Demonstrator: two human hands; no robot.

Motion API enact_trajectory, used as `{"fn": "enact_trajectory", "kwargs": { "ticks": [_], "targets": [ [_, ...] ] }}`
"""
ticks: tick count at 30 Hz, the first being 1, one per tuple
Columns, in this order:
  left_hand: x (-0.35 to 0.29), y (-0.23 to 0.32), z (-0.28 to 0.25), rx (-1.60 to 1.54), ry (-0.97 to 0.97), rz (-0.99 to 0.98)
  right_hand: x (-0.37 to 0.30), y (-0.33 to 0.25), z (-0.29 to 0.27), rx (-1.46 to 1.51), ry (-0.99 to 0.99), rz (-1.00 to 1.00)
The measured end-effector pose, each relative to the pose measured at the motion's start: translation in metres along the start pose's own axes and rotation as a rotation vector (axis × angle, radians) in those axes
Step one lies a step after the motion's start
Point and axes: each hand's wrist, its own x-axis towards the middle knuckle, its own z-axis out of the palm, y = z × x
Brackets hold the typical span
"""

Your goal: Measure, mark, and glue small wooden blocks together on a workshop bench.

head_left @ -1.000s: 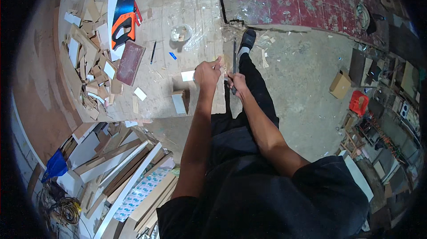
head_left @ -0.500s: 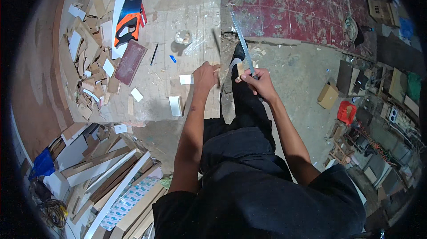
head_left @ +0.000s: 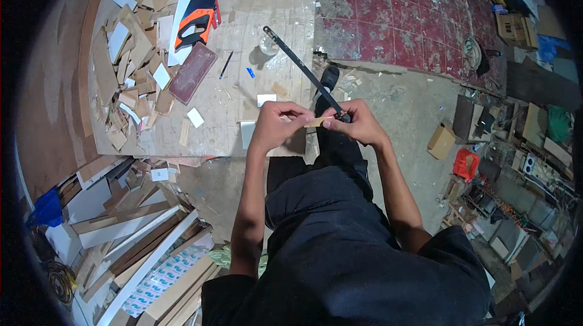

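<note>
Just off the right edge of the workbench, above my lap, both my hands meet at a small light wood piece [head_left: 316, 122]. My left hand [head_left: 276, 124] pinches its left end between thumb and fingers. The right thumb presses on the piece's other end. A long, narrow dark saw [head_left: 297, 62] is also in my right hand [head_left: 359, 123], slanting up and left over the workbench, its handle mostly hidden by my fingers. White-faced offcuts [head_left: 266, 99] lie on the bench near my left hand.
An orange-handled handsaw [head_left: 194, 27], a dark red block [head_left: 192, 73], a pencil [head_left: 226, 65] and a round clear container [head_left: 268, 45] sit on the workbench [head_left: 225, 135]. Wood scraps [head_left: 136, 53] pile at its left. Boards [head_left: 133, 229] are stacked lower left. A red crate [head_left: 465, 163] stands right.
My left hand has lifted off the bench edge and come to the wood piece by my right hand. The saw has swung left over the bench and turned its dark side up.
</note>
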Motion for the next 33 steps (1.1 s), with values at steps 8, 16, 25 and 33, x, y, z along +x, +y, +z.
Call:
{"fn": "enact_trajectory", "kwargs": {
  "ticks": [8, 16, 25, 33],
  "targets": [
    [-0.027, 0.016, 0.015, -0.239, 0.093, 0.057, -0.001, 0.033, 0.02, 0.513, 0.104, 0.136],
    [-0.008, 0.004, 0.03, 0.188, 0.287, 0.259, -0.005, 0.037, 0.028, 0.514, 0.36, 0.227],
    [0.015, 0.008, 0.063, 0.207, 0.435, 0.222, -0.045, 0.03, 0.05, -0.472, 0.551, -0.155],
    [0.021, 0.019, 0.085, 0.392, 0.495, 0.342, -0.039, 0.032, 0.029, -0.73, 0.497, -0.137]
  ]
}}
